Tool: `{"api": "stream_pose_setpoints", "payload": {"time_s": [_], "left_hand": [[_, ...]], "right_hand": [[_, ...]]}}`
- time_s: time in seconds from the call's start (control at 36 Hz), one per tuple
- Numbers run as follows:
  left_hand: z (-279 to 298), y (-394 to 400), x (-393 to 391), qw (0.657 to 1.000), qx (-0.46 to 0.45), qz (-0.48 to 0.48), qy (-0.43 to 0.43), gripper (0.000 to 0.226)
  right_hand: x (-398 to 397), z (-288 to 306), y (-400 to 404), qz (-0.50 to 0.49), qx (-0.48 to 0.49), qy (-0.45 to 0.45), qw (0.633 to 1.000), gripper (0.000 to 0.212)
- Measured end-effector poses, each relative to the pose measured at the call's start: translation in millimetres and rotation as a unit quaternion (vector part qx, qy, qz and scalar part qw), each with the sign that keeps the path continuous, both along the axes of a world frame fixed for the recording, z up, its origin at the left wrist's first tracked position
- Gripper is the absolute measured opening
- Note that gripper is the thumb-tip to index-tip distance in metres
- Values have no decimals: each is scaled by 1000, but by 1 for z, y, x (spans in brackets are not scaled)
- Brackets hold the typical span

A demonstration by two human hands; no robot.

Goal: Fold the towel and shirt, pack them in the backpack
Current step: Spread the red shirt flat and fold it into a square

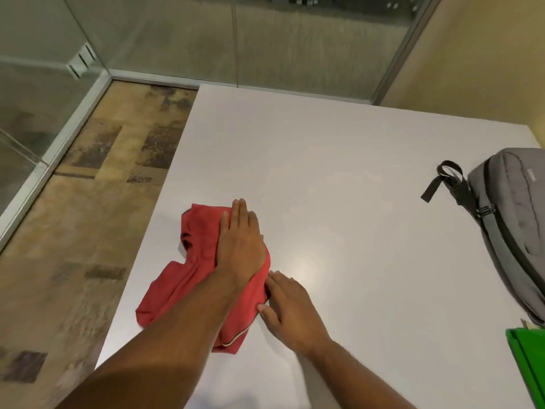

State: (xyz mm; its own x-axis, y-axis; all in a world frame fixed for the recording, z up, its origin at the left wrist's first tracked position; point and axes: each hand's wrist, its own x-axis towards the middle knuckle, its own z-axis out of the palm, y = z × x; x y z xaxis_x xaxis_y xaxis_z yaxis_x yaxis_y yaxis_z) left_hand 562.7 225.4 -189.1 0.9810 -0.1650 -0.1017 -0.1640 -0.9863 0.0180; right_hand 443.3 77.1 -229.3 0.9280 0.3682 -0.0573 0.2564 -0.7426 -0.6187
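Head view, one frame.

Cut off or hard to make out:
- Backpack (513, 231), grey, lying on the right side of the desk (339, 160); its right part runs out of the picture. A dark strap loop (442, 180) sticks out from its left end. Whether any zip is open cannot be told.
- Green item (528, 358) at the lower right edge, just beside the backpack's near end; only a corner shows, so it cannot be told whether it is the towel or something else.
- Shirt (188, 278), red, partly folded, near the left edge of the desk; its middle is covered by the left forearm and hand. A pale-trimmed hem shows at the near end and a dark-edged opening at the far left.
- Both forearms leave the picture at the bottom edge.

Hands:
- Left hand (240, 243): palm down, fingers straight and close together, pressing flat on the far right part of the shirt; fingertips reach just past the cloth's far edge onto the desk. It grips nothing.
- Right hand (290, 308): palm down, fingers relaxed and slightly spread, lying on the desk with fingertips and thumb touching the shirt's right edge. A pinch on the cloth cannot be made out.

Surroundings:
- Patterned floor (88, 219) left of the desk; glass walls (177, 33) beyond.
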Motion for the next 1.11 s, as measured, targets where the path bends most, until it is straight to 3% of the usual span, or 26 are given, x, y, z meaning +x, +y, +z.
{"api": "stream_pose_setpoints", "payload": {"time_s": [0.08, 0.19, 0.33, 0.47, 0.64, 0.78, 0.89, 1.11], "left_hand": [[4, 11, 7, 998, -14, 53, 25, 59], [7, 24, 8, 997, -4, 68, 33, 51], [8, 26, 7, 996, 8, 80, 23, 23], [-4, 23, 10, 994, -54, 95, -28, 13], [-4, 5, 19, 993, -48, 95, -55, 17], [-5, -10, 25, 996, -43, 75, -36, 21], [-7, -16, 26, 996, -58, 67, -3, 14], [-12, -28, 32, 987, -116, 99, 47, 24]], "right_hand": [[-1, 1, 9, 11, 33, -26, 999, 40], [-2, -5, 17, -12, -12, -36, 999, 46], [3, -4, 22, -53, -45, 37, 997, 15], [16, 5, -11, -116, -59, 53, 990, 11], [58, 22, -102, -232, -131, 2, 964, 26], [85, 38, -184, -316, -209, -33, 925, 21], [92, 43, -221, -342, -246, -33, 906, 20], [87, 35, -239, -336, -289, 34, 896, 12]]}}
